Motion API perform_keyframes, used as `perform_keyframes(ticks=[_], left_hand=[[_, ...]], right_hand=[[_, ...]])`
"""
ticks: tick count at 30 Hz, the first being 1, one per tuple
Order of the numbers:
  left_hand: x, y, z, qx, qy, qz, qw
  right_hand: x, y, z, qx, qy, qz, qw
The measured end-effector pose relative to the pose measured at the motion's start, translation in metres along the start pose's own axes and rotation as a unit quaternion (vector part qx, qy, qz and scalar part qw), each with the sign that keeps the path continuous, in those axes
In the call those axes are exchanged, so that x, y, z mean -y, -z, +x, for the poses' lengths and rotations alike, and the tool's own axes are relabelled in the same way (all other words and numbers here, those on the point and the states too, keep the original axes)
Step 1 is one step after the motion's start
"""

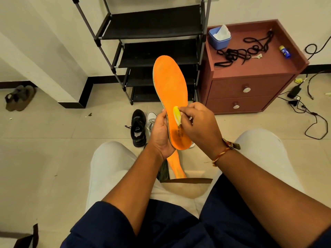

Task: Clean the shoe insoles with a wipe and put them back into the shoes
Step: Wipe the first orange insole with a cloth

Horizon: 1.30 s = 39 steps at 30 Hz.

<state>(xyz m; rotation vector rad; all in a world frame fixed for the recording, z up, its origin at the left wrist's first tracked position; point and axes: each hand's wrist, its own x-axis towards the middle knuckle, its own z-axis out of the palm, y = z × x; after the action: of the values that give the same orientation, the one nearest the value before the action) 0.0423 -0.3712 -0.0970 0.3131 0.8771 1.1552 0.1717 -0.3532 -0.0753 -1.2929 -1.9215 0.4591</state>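
Pinching the wipe (176, 115) between thumb and fingertips, the right hand (198, 126) presses it on the orange insole (170, 83) just above the heel print," says the first. "The left hand (161, 133) is wrapped round the heel end from the side, holding the insole up, toe pointing away."

"How would you wipe it well?"

"I'd judge long strokes from heel to toe, with the left hand braced behind so the foam doesn't buckle, and a fresh fold of the wipe once it greys. The toe half looks dull, so it probably wants most attention."

"And around them?"

"A second orange insole (176, 167) shows lower down between the knees; what it rests on I can't tell. A black shoe (138, 128) and a pale shoe (151, 119) stand side by side on the tiled floor (53, 131) just beyond the hands, in front of a black shoe rack (152, 24). Right of that is a reddish cabinet (250, 86) with a blue tub of wipes (219, 39) and loose black laces (232, 54) on top. Cables (313, 119) trail over the floor past it."
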Motion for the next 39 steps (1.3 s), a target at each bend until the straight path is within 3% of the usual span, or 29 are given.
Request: perform_keyframes(ticks=[8,11,15,18,24,28,34,39], left_hand=[[-0.003,0.004,-0.003,0.01,-0.008,-0.015,1.0],[-0.004,0.004,-0.002,0.015,-0.009,-0.019,1.0],[-0.009,0.007,0.0,-0.007,-0.022,-0.036,0.999],[-0.011,0.007,0.0,-0.013,-0.021,-0.039,0.999],[0.004,-0.008,-0.004,0.006,0.024,0.016,1.0],[0.006,-0.009,-0.005,0.001,0.021,0.075,0.997],[-0.001,-0.008,-0.004,-0.001,0.008,0.023,1.0],[-0.008,0.003,-0.002,-0.003,-0.009,-0.013,1.0]], right_hand=[[0.006,-0.007,-0.007,0.034,0.031,-0.066,0.997],[0.006,-0.007,-0.008,0.034,0.053,-0.048,0.997],[0.013,-0.009,-0.014,0.111,0.116,-0.014,0.987],[0.016,-0.008,-0.017,0.121,0.142,-0.018,0.982],[-0.008,0.003,0.011,0.013,0.097,-0.111,0.989],[-0.019,0.016,0.022,-0.02,0.035,-0.109,0.993],[0.012,0.001,-0.007,0.07,0.085,-0.039,0.993],[0.029,-0.011,-0.017,0.078,0.09,-0.048,0.992]])
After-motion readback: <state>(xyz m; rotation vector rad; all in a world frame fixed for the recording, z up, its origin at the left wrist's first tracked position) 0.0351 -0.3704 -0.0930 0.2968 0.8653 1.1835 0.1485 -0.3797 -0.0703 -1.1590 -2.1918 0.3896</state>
